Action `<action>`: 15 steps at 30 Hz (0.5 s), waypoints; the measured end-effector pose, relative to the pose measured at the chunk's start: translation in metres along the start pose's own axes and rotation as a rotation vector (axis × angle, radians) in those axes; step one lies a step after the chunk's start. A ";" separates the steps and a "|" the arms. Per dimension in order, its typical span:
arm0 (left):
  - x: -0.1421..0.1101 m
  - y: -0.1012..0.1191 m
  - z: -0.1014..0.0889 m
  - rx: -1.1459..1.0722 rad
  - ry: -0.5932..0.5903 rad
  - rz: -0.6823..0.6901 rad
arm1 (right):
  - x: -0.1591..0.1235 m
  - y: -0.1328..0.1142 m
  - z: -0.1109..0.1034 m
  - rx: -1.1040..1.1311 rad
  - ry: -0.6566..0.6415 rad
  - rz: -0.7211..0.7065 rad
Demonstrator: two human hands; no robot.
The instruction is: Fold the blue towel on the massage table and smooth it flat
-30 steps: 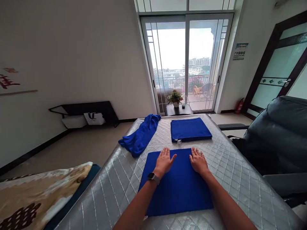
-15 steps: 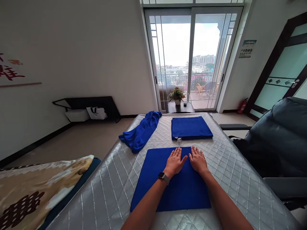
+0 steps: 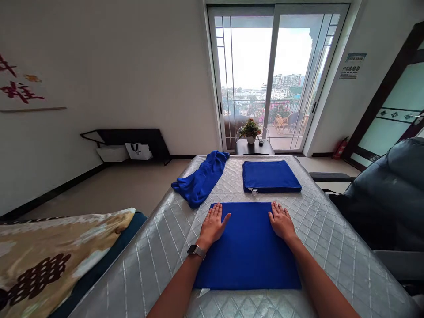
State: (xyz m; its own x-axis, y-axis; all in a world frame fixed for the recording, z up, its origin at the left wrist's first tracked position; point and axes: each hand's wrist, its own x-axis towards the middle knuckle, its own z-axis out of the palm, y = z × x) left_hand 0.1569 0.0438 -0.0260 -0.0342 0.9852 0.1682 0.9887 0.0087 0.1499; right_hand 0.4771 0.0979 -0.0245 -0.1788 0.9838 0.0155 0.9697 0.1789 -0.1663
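Note:
A flat blue cloth [image 3: 248, 251] lies spread in a rough rectangle on the silver quilted surface [image 3: 152, 260] before me. My left hand [image 3: 212, 226] rests flat on its far left corner, fingers stretched forward and thumb out. On the far right corner lies my right hand [image 3: 281, 221], also flat with its fingers extended. A small white tag [image 3: 203, 292] pokes out at the near left edge. Beyond my hands sits a neatly folded stack of blue cloth [image 3: 271, 176] with a white label. Left of that stack is a crumpled blue cloth [image 3: 202, 179].
A small table [image 3: 255, 149] with a potted plant [image 3: 251, 129] stands past the far edge, before glass sliding doors [image 3: 245, 79]. At the right is a dark armchair [image 3: 380, 194]. A patterned blanket [image 3: 66, 251] lies lower left. A black rack [image 3: 132, 143] stands along the wall.
My left hand has slid left across the cloth, from near its middle to the far left corner. My right hand stays at the far right. The view has shifted slightly.

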 end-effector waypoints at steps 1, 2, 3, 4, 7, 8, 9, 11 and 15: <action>0.000 0.001 0.000 -0.003 0.006 -0.005 | 0.000 0.000 0.000 -0.005 0.000 0.000; 0.000 0.001 0.000 -0.006 0.010 -0.007 | 0.000 0.000 0.000 -0.010 0.000 0.002; 0.000 0.002 0.000 -0.007 0.012 -0.006 | 0.000 0.000 0.001 -0.016 -0.001 0.005; 0.000 0.003 0.001 -0.008 0.011 -0.004 | 0.000 0.000 0.001 -0.023 -0.002 0.008; 0.000 0.003 0.001 -0.012 0.005 -0.001 | 0.000 0.001 0.002 -0.043 -0.003 0.012; 0.000 0.003 0.002 -0.015 0.006 -0.001 | 0.000 0.001 0.002 -0.047 -0.004 0.014; 0.000 0.003 0.002 -0.019 0.011 -0.001 | 0.000 0.001 0.002 -0.052 -0.006 0.015; 0.000 0.003 0.002 -0.026 0.026 0.000 | -0.001 0.001 0.002 -0.062 -0.010 0.017; -0.001 0.003 0.003 -0.035 0.055 -0.010 | -0.001 0.000 -0.001 -0.082 -0.012 0.023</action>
State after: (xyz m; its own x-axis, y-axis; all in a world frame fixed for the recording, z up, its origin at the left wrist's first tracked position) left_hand 0.1608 0.0436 -0.0289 -0.0530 0.9741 0.2198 0.9825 0.0114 0.1860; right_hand 0.4770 0.0965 -0.0237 -0.1579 0.9875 0.0002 0.9839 0.1573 -0.0853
